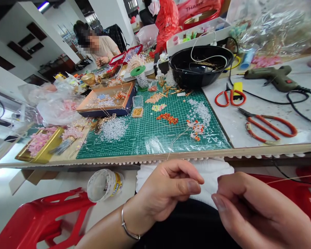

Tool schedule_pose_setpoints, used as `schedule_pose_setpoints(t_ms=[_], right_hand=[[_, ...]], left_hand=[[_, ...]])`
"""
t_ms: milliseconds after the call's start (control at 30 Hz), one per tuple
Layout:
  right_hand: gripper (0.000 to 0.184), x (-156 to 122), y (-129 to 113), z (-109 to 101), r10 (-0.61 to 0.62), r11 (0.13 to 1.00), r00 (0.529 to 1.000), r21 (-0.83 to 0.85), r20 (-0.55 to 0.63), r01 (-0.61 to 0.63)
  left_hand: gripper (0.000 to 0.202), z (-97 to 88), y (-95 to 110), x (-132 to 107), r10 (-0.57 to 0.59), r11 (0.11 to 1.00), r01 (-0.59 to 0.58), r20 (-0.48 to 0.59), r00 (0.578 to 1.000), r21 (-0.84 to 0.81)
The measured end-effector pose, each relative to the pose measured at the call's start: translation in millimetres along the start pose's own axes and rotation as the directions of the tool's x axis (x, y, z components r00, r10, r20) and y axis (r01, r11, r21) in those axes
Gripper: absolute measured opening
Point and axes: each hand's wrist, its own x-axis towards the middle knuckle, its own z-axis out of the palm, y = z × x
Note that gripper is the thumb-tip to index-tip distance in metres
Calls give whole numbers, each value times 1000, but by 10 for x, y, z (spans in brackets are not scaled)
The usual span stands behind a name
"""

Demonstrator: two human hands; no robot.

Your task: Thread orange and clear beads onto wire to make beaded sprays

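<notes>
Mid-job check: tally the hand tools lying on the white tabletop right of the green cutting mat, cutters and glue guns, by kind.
Red-handled cutters: 2
Glue gun: 1
Total: 3

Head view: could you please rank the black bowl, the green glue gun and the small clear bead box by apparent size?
1. black bowl
2. green glue gun
3. small clear bead box
Similar depth, so the order seems safe.
</notes>
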Motion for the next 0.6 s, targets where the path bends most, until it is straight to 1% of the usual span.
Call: schedule_pose_setpoints(t_ms=[67,100,133,167,200,233,267,300,367,400,433,467,500,533,600], right_hand=[[25,66,6,-20,-12,998,999,54,52,9],[23,100,12,-25,-7,995,997,95,78,0],[23,130,20,-28,6,990,995,139,97,-19],[23,155,31,-29,25,983,994,177,104,-44],[24,173,43,-28,52,977,993,201,105,-72],[26,185,56,-27,80,972,991,212,103,-101],[27,190,68,-25,103,968,989,218,104,-124],[28,192,77,-24,121,964,987,223,105,-142],[28,191,84,-21,141,954,985,251,101,-162],[28,191,81,-21,142,949,985,271,98,-164],[28,191,76,-21,140,944,986,287,93,-161],[28,190,68,-23,135,943,986,293,93,-157],[27,187,60,-28,128,945,987,289,101,-152],[25,181,54,-38,117,951,987,273,110,-143],[21,152,51,-72,94,974,989,194,118,-116]], left_hand=[[24,-4,-12,4,11,1000,-11,25,1000,17],[23,-3,-11,0,37,999,-38,35,999,39],[21,-1,-3,-8,86,993,-89,40,996,84],[18,2,13,-22,155,973,-159,39,987,165],[13,7,34,-42,237,929,-240,43,970,281],[8,13,58,-66,320,853,-315,60,946,417],[5,20,83,-92,391,747,-373,91,916,550],[8,29,103,-117,449,624,-416,132,884,662],[12,51,125,-153,536,396,-460,207,818,795],[11,65,126,-162,574,310,-471,233,785,826],[10,80,121,-166,606,244,-477,252,755,844],[8,95,116,-166,625,201,-480,266,734,854],[7,107,114,-165,632,180,-481,275,725,858],[7,114,119,-164,627,178,-484,280,727,857],[9,103,164,-171,621,215,-493,271,735,843]])
